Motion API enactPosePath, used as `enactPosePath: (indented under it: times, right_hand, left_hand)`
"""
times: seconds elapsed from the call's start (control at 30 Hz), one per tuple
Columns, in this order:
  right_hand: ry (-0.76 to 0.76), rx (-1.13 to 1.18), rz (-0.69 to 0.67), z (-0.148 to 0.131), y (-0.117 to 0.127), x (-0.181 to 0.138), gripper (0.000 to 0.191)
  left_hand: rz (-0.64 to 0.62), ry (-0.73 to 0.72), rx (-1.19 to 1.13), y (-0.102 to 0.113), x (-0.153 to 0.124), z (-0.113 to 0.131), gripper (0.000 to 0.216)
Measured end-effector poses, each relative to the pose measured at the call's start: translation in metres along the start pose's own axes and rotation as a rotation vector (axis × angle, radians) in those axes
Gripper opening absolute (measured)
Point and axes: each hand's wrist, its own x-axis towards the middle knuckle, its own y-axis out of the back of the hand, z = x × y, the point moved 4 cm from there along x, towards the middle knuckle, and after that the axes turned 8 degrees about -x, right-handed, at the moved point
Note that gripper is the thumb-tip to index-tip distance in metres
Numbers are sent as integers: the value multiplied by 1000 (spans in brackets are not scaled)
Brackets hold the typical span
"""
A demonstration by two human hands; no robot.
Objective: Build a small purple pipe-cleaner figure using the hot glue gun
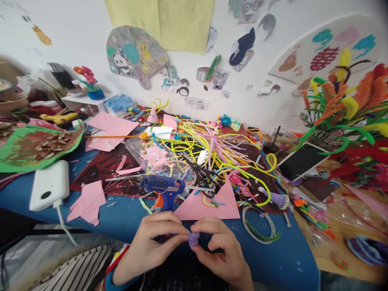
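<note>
Both my hands meet at the table's front edge around a small purple fuzzy ball [194, 238]. My left hand [151, 242] pinches it from the left with thumb and fingertips. My right hand [221, 250] pinches it from the right, fingers curled. Just beyond my hands lie a pink paper triangle [209, 204] and a blue glue gun [160, 188] with an orange trigger. Black scissors [204, 176] rest on the pink paper's far edge, next to a heap of yellow, pink and green pipe cleaners [212, 145].
The blue table [121, 218] holds pink paper scraps [87, 200], a white power bank [50, 186] with a cable at left, a coiled green and white wire ring [260, 226], and a tablet [300, 161] at right. Orange and yellow pipe-cleaner flowers [348, 101] stand far right.
</note>
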Motion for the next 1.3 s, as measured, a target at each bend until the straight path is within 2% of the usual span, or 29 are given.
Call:
enactPosePath:
  times: [0.13,0.27,0.8,1.13,1.2,1.3]
  right_hand:
    - [-65,83,-17,0,-1,-1,38]
    - [-86,130,-19,-1,-1,-2,41]
    - [-19,39,-12,-7,-2,5,32]
    - [-105,86,-45,1,6,-3,27]
    - [-134,52,-20,2,10,-4,29]
    - [-147,-42,89,3,17,-5,16]
  left_hand:
    - [-22,-12,-4,0,1,1,13]
    - [-34,-8,-7,0,0,0,13]
    - [-27,40,-26,0,-1,0,10]
    - [1,47,-24,2,1,-1,10]
    - [4,50,-16,2,0,-2,10]
    - [4,46,-18,3,-1,-3,11]
